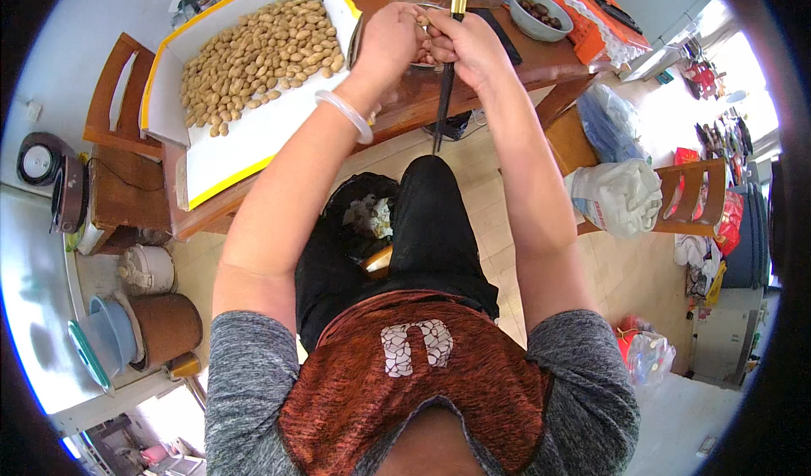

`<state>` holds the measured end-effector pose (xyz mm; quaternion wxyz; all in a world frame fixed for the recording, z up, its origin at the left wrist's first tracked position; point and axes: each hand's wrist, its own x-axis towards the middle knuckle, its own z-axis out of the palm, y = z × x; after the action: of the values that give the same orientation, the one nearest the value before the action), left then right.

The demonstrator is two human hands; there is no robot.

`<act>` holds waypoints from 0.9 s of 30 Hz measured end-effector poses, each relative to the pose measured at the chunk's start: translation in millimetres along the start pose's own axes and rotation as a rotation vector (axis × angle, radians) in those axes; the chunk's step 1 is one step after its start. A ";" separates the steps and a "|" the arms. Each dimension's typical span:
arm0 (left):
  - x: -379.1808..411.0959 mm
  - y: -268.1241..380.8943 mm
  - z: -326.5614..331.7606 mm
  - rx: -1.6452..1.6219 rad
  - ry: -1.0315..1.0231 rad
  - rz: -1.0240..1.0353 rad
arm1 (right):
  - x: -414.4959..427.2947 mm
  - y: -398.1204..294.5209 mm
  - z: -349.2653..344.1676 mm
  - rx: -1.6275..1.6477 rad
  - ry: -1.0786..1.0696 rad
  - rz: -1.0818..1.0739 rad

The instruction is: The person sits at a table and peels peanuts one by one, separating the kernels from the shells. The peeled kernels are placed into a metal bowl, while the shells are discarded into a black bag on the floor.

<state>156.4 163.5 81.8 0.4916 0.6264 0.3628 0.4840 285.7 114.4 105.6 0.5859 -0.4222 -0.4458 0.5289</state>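
Both of my hands meet over a dish of shelled peanuts [426,53] near the table's front edge. My left hand [394,39], with a pale bangle [344,115] on the wrist, has its fingertips closed on a peanut [421,21]. Its fingers come against those of my right hand [469,45], which grips a pair of black chopsticks [445,96] with gold ends, their tips pointing down towards my knee. Whether the right fingertips also touch the peanut is hard to tell. Left of the hands, unshelled peanuts [260,55] lie heaped in a white, yellow-edged box [234,159].
A bowl of dark dried fruit or nuts [538,15] stands at the table's right, beside an orange package [580,26]. A lined waste bin [364,213] is below the table edge by my legs. Wooden chairs [690,197] flank the table, one bearing a white plastic bag [618,194].
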 end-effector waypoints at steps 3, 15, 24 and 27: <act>23.7 -5.0 -16.5 0.409 -0.084 0.220 | 22.1 -4.7 -21.9 -0.351 0.016 -0.018; 20.4 -5.9 -30.3 0.773 -0.018 0.351 | 52.1 -5.7 -44.5 -1.436 -0.006 -0.350; -64.6 27.3 -45.1 0.350 -0.067 0.098 | 31.5 -10.7 -30.3 -1.355 -0.014 -0.349; -127.0 19.3 -53.6 0.326 -0.129 0.084 | -3.3 -16.2 -14.1 -1.169 -0.027 -0.419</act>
<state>70.3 54.6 71.4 0.3851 0.7420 0.3780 0.3977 303.1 109.4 117.5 0.3436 -0.5699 -0.7425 0.0764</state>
